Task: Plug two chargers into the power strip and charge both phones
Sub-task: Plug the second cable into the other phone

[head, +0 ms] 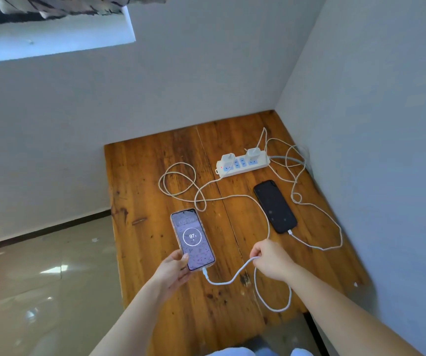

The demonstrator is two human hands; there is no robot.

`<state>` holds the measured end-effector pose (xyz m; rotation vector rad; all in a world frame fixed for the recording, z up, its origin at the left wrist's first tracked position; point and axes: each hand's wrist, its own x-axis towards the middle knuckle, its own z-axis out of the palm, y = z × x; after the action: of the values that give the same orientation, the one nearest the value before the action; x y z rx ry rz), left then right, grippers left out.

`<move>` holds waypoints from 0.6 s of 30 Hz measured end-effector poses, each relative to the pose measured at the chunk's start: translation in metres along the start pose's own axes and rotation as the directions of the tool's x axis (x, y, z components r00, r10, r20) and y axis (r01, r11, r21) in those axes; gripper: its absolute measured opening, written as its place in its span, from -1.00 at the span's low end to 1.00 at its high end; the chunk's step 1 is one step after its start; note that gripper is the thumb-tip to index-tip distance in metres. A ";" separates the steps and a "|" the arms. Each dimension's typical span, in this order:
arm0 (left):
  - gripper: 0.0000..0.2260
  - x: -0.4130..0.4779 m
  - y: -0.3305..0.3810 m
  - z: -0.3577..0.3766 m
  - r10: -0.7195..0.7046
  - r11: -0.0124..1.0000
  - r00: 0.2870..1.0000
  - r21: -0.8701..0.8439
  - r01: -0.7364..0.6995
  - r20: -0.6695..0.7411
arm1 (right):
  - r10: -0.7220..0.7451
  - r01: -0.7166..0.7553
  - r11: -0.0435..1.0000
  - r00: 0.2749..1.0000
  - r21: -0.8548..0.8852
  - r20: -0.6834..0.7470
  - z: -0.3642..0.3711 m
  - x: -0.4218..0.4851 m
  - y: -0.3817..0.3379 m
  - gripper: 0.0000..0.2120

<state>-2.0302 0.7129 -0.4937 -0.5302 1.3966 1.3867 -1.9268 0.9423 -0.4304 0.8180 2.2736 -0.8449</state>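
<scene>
Table (155,176) of reddish-brown wooden planks sits in a white-walled corner. White rectangular power strip (242,164) at one o'clock carries two white chargers (228,158). Black phone (275,206), cabled, lies at three o'clock. Left hand (174,268) grip grasps the lit phone (192,238) showing 97. Right hand (271,258) grip pinches its white cable (232,278).

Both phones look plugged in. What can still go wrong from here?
1. The right hand grips the white cable close to the lit phone; a tug may unseat its connector.
2. The left hand holds that phone near the table's left edge; set down carelessly, it might slide off.
3. The other cable loops loosely around the dark phone; snagging it could drag that phone.
</scene>
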 end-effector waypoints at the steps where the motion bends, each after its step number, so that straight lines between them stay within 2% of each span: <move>1: -0.82 0.002 -0.005 0.002 -0.015 1.000 1.000 -0.020 0.015 -0.008 | 0.012 -0.012 1.000 1.000 0.000 -0.001 0.001 0.000 0.003 -0.91; 13: -0.70 0.020 0.002 0.014 -0.086 0.996 0.992 -0.042 0.082 -0.092 | 0.040 -0.040 0.999 0.999 0.005 0.012 0.008 0.001 0.019 -0.89; 18: -0.58 0.029 0.004 0.016 -0.126 0.991 0.982 -0.059 0.118 -0.141 | 0.036 -0.036 0.999 0.999 -0.009 0.014 0.006 0.001 0.022 -0.88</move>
<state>-2.0384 0.7382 -0.5131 -0.7499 1.4226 1.3080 -1.9101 0.9520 -0.4426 0.8439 2.2423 -0.8218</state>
